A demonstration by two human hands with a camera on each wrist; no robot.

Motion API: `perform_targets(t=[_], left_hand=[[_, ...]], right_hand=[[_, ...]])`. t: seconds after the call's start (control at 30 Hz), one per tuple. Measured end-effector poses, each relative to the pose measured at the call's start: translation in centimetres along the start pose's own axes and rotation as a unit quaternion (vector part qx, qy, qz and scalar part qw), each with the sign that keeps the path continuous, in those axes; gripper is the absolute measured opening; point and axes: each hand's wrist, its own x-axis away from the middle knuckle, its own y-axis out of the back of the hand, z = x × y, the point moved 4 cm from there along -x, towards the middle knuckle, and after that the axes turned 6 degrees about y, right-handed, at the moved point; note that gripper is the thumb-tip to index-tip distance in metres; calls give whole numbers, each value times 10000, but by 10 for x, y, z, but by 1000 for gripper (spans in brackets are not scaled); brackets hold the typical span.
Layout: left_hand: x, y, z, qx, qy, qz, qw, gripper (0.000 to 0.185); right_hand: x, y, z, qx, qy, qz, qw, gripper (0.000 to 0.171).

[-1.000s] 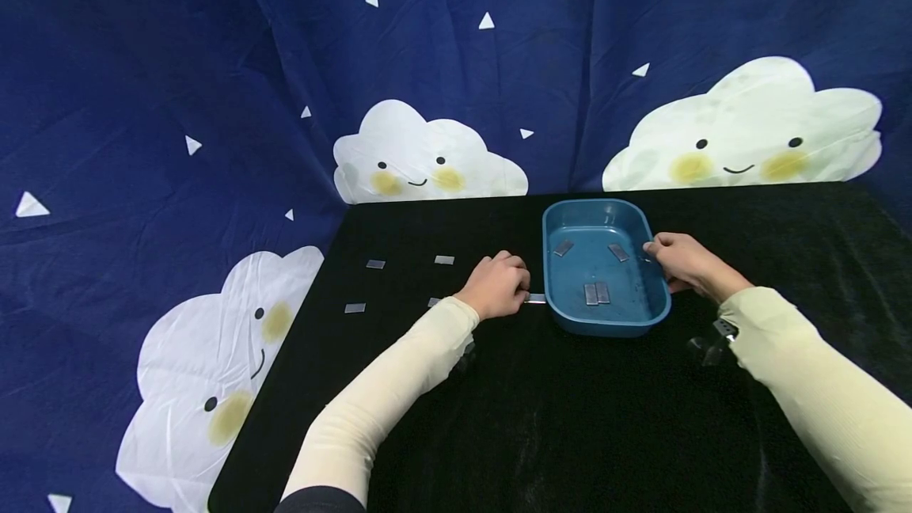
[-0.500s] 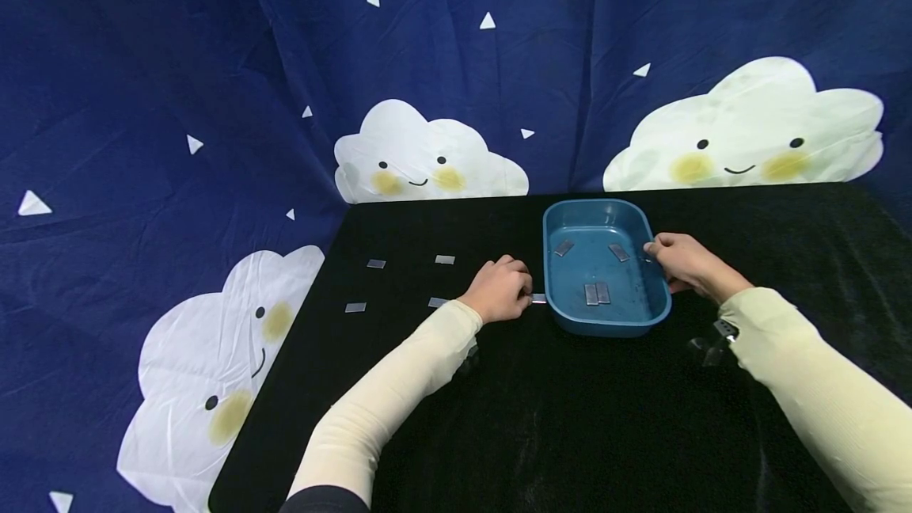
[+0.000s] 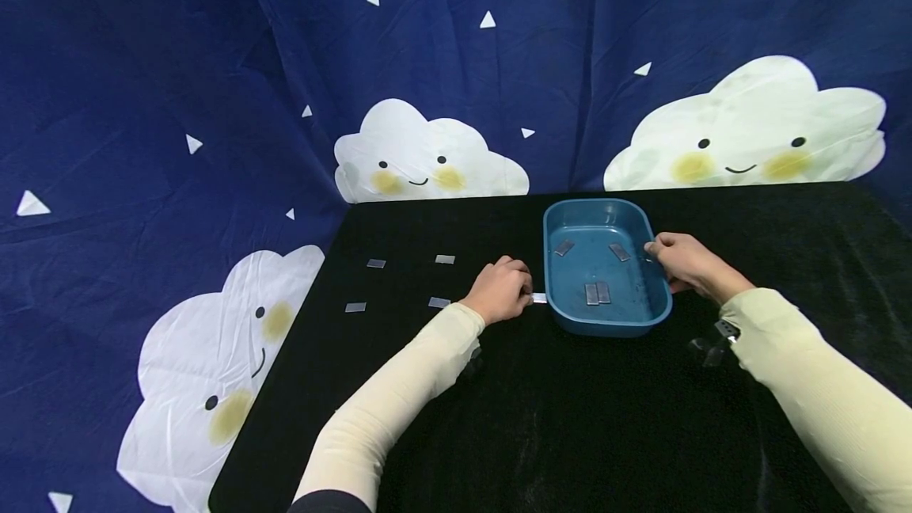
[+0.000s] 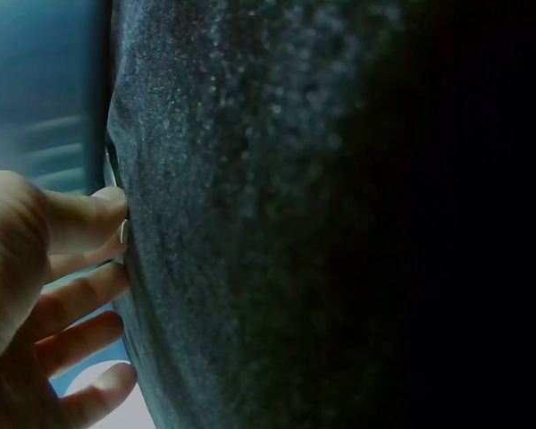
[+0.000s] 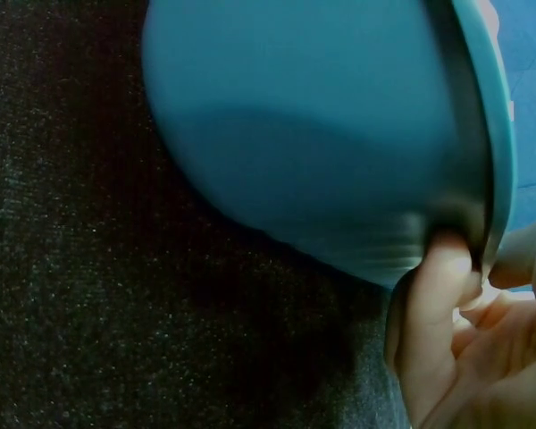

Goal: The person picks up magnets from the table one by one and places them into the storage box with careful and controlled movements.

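Observation:
My left hand (image 3: 500, 290) is low at the table, left of the blue plastic basin (image 3: 607, 329). Its thumb and forefinger pinch the left end of a small flat silvery rectangular plate (image 3: 539, 298), whose right end lies close by the basin's wall; whether they touch I cannot tell. In the left wrist view the thumb (image 4: 85, 219) meets the forefinger at the cloth, and the other fingers are spread. My right hand (image 3: 687, 264) grips the basin's right rim, thumb on one side and fingers under the edge, as the right wrist view shows. Several similar plates (image 3: 597, 293) lie inside the basin.
Left of my left hand several more plates (image 3: 445, 260) lie apart on the black cloth-covered table (image 3: 570, 418). One plate (image 3: 438, 302) is just above my left sleeve. A blue curtain (image 3: 456, 62) with white clouds hangs behind the table and along its left side.
Over the first half second my left hand shifted slightly right, and less of the pinched plate shows beside its fingers. Since then both hands and the basin have stayed nearly still.

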Motion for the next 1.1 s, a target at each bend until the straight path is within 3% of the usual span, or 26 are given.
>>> perform_targets(t=[0.4,1.1], left_hand=[[0,-1,0,-84,68,13,9999,16],[1,-1,-2,-10,-199,-2,9998,10]], right_hand=[[0,0,-2,-43,24,50,10000,32],[-1,1,-2,-14,-9,32,10000,31]])
